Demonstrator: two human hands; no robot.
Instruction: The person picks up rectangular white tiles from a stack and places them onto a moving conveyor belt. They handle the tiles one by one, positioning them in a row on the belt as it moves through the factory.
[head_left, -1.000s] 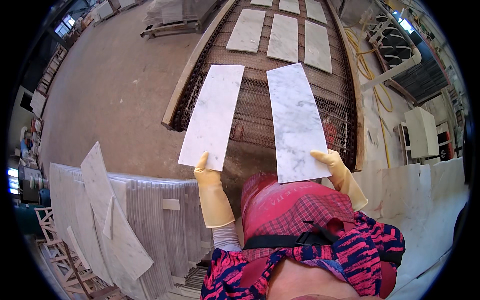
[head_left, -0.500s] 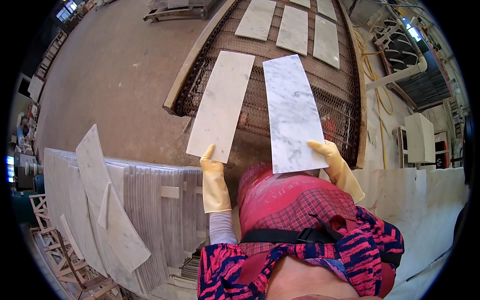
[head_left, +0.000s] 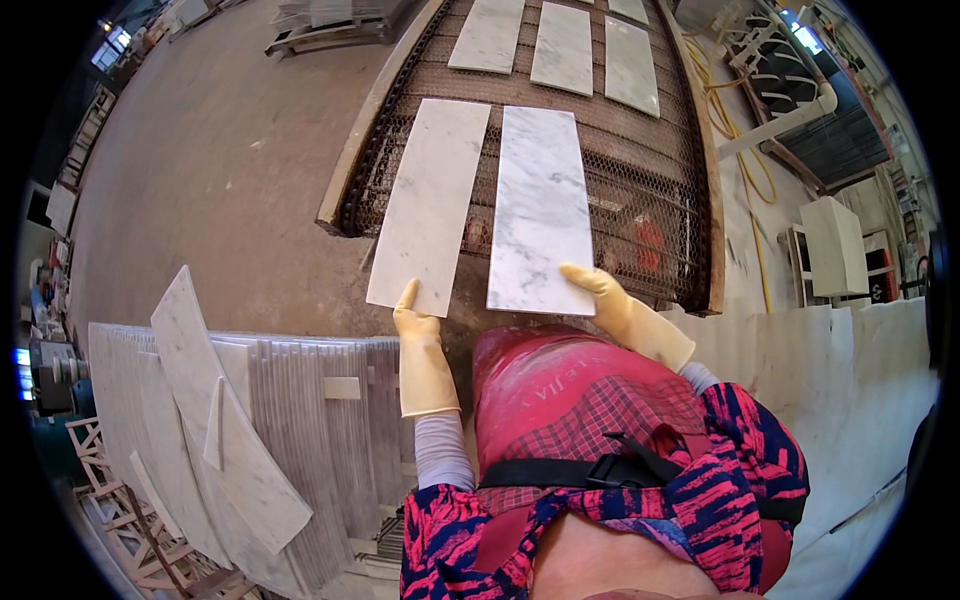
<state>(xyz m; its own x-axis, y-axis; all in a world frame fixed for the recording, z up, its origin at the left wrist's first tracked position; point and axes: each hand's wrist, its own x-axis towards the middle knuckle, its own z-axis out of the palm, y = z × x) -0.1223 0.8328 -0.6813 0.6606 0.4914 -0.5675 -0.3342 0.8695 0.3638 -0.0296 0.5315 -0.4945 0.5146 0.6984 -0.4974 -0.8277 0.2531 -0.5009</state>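
My left hand (head_left: 421, 345), in a yellow rubber glove, grips the near end of a long pale marble tile (head_left: 430, 205). In a matching glove, my right hand (head_left: 625, 305) holds the near right corner of a second tile (head_left: 541, 210), white with grey veins. The two tiles lie side by side with a narrow gap, their far ends over the wire-mesh conveyor (head_left: 640, 200) and their near ends short of its front edge. Whether they rest on the mesh I cannot tell. Thumbs show on top; the other fingers are hidden beneath the tiles.
More marble tiles (head_left: 562, 48) lie further up the conveyor. At the lower left stands a tight stack of upright slabs (head_left: 300, 430), with a loose tile (head_left: 225, 400) leaning on it. A yellow hose (head_left: 748, 175) runs along the right, near a white box (head_left: 835, 248).
My right hand has moved left and away from my body with the grey-veined tile, closing toward the other tile and straightening it. My left hand's tile has shifted only slightly.
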